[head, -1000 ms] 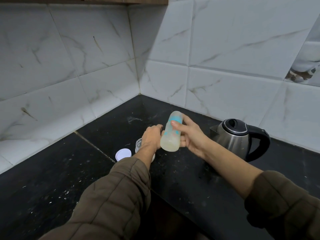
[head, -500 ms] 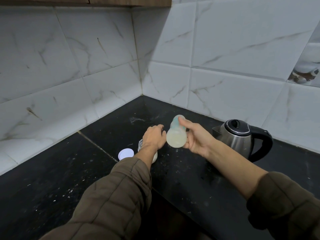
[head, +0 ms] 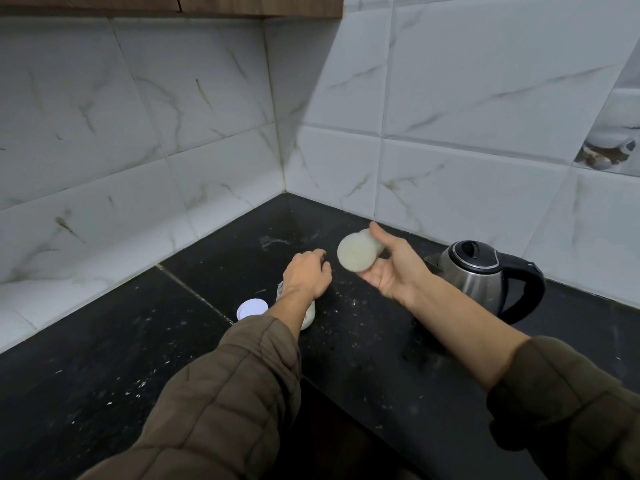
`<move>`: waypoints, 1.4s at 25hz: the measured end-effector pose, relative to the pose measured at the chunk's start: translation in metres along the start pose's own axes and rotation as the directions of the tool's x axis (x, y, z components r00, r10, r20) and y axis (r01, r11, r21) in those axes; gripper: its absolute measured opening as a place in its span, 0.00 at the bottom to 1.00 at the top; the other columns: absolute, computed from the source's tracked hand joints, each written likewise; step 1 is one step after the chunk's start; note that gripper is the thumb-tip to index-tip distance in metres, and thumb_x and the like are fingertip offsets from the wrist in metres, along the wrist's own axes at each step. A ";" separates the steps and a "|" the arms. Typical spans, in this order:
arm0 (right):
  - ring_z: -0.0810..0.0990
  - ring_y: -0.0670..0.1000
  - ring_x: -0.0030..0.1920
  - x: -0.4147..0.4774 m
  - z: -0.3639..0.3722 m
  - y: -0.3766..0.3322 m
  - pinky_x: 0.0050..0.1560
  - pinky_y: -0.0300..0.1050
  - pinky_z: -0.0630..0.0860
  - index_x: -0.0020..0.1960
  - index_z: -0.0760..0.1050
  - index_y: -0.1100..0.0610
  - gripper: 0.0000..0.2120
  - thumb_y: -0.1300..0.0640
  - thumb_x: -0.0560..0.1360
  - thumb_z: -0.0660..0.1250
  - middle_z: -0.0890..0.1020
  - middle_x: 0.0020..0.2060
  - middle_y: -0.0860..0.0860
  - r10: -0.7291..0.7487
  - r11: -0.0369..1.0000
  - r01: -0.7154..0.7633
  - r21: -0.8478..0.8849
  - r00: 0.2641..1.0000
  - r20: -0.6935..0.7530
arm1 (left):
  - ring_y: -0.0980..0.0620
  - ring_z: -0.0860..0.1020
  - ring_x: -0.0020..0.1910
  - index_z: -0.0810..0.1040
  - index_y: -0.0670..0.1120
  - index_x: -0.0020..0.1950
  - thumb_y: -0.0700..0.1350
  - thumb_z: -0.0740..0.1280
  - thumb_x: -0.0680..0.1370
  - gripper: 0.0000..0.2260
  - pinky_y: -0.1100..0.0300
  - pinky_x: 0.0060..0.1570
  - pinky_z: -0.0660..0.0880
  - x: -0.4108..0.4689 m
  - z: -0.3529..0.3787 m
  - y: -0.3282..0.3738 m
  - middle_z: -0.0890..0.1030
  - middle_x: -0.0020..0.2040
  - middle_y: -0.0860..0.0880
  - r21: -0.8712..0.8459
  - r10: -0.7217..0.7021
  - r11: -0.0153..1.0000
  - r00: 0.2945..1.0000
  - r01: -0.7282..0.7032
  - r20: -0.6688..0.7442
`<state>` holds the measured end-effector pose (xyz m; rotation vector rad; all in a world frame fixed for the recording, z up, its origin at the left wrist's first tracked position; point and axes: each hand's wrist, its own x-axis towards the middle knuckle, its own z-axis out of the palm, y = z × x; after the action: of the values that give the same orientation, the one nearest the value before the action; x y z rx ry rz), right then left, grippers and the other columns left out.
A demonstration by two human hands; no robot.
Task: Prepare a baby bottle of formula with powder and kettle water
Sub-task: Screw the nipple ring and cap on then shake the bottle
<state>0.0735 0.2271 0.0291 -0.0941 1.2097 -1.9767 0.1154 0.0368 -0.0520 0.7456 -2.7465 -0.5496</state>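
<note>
My right hand grips the baby bottle, which holds milky white liquid. The bottle is tipped so its round base faces me and its top points away toward the wall. My left hand hovers with loosely curled fingers over a small clear jar of white powder; my wrist hides most of the jar, and I cannot tell whether the hand touches it. The jar's white lid lies flat on the black counter just left of the jar. A steel kettle with a black lid and handle stands to the right.
The black stone counter is speckled with white powder and runs into a corner of white marble-patterned tiles. A seam crosses the counter left of the lid. A wooden cabinet edge hangs above.
My right hand has swung the bottle from nearly upright to tipped with its base toward me, and moved it slightly right. My left hand stays over the jar.
</note>
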 end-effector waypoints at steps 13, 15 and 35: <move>0.89 0.62 0.46 0.013 0.005 -0.008 0.48 0.56 0.87 0.66 0.74 0.63 0.25 0.51 0.76 0.77 0.86 0.49 0.63 0.023 0.971 -0.004 0.240 0.997 -0.077 | 0.44 0.77 0.66 0.75 0.47 0.75 0.49 0.62 0.85 0.19 0.47 0.62 0.77 0.001 -0.006 0.005 0.81 0.67 0.46 -0.007 -0.015 1.000 1.000 0.015 -0.002; 0.88 0.60 0.48 0.009 0.008 -0.007 0.45 0.52 0.87 0.66 0.76 0.63 0.27 0.48 0.74 0.77 0.86 0.51 0.61 0.069 0.997 -0.071 0.036 0.996 0.054 | 0.44 0.79 0.62 0.78 0.46 0.70 0.49 0.63 0.84 0.16 0.48 0.58 0.77 0.001 -0.006 0.007 0.82 0.63 0.45 0.004 -0.020 1.000 1.000 0.020 0.012; 0.87 0.57 0.58 0.008 0.006 -0.015 0.50 0.56 0.86 0.81 0.56 0.44 0.38 0.53 0.79 0.74 0.81 0.66 0.55 -0.480 0.866 0.497 0.052 0.856 -0.190 | 0.44 0.77 0.66 0.77 0.48 0.74 0.49 0.62 0.84 0.19 0.47 0.63 0.77 0.009 -0.005 0.000 0.82 0.66 0.47 0.005 -0.011 1.000 1.000 0.011 0.027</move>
<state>0.0617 0.2211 0.0417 -0.2033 1.2839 -2.5327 0.1095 0.0312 -0.0462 0.7601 -2.7707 -0.5601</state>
